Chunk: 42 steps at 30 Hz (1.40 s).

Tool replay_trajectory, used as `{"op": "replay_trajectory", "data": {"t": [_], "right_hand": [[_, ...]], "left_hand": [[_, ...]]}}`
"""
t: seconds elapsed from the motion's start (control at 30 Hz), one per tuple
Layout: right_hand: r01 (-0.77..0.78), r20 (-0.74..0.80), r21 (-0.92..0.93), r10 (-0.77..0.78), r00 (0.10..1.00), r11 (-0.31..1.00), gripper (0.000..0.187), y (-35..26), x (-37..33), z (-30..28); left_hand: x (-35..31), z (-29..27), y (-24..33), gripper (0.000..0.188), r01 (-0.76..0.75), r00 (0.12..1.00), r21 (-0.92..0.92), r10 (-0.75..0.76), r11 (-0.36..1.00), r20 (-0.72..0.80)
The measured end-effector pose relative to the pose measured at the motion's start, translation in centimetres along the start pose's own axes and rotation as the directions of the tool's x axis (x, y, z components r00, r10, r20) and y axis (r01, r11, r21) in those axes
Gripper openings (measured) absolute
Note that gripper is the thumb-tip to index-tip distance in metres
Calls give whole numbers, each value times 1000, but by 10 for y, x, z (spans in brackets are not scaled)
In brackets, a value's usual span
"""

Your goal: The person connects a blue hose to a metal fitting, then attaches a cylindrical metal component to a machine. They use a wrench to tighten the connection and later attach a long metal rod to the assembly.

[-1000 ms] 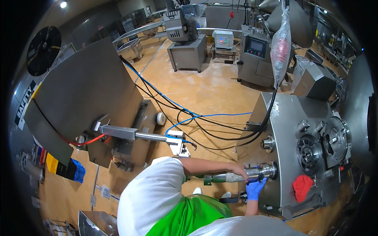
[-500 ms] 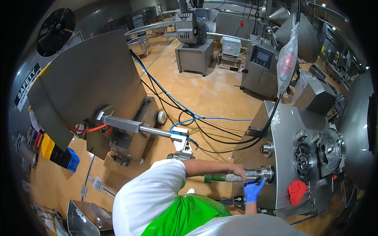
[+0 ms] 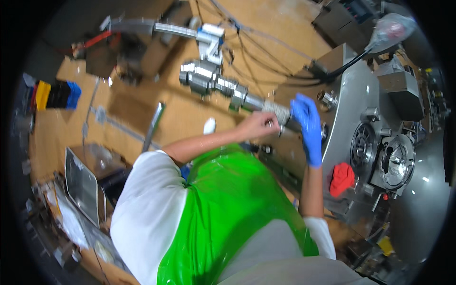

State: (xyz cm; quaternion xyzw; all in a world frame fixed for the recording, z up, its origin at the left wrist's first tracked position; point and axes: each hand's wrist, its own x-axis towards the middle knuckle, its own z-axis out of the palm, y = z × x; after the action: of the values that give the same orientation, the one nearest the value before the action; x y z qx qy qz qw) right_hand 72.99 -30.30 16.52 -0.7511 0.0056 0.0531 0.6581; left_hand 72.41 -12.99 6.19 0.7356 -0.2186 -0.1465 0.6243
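Note:
My left hand (image 3: 260, 125), bare, is beside a metal pipe (image 3: 254, 102) with its fingers curled in. Something small and shiny shows at its fingertips, too blurred to name. My right hand (image 3: 306, 121), in a blue glove, reaches over the pipe's right end with fingers stretched out; whether it touches the pipe is hidden. Pale ribbed wrapping (image 3: 276, 112) covers the pipe near my hands. Leftward, the pipe joins a chain of steel couplings (image 3: 202, 77) below a white bracket (image 3: 210, 40). A steel machine (image 3: 349, 102) stands just right of my right hand.
A red cloth (image 3: 342, 179) lies on the machine near a round perforated plate (image 3: 363, 145) and an opened round steel fitting (image 3: 396, 161). Black cables (image 3: 327, 78) hang over the machine's far side. Lower left stands a steel bin (image 3: 81, 183). Blue, black and yellow bins (image 3: 57, 95) are farther left.
My view has turned and tilted down. Both hands have left the coupling they were gripping at the machine's side. The left is now curled beside the pipe; the right is raised with fingers extended.

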Motion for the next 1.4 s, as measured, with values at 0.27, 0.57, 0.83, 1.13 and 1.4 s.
{"op": "replay_trajectory", "data": {"t": [0.27, 0.57, 0.83, 1.13, 1.4], "right_hand": [[351, 409, -494, -143, 901, 796, 99, 41, 71, 95], [235, 515, -648, 189, 836, 725, 105, 61, 91, 121], [255, 437, -694, 111, 893, 674, 103, 64, 94, 125], [211, 425, -669, 133, 896, 712, 104, 68, 102, 125], [236, 401, -705, 102, 910, 669, 107, 68, 99, 124]], "left_hand": [[-32, -7, -44, 44, 462, 833, -562, -554, 686, 8], [-10, 22, -92, 30, 136, 861, -913, -501, 384, -82], [4, 14, -86, 23, -74, 833, -979, -528, 190, -166], [10, 17, -110, 28, 104, 853, -966, -521, 237, -36], [18, 28, -126, 23, -16, 873, -981, -475, 194, -108]]}}
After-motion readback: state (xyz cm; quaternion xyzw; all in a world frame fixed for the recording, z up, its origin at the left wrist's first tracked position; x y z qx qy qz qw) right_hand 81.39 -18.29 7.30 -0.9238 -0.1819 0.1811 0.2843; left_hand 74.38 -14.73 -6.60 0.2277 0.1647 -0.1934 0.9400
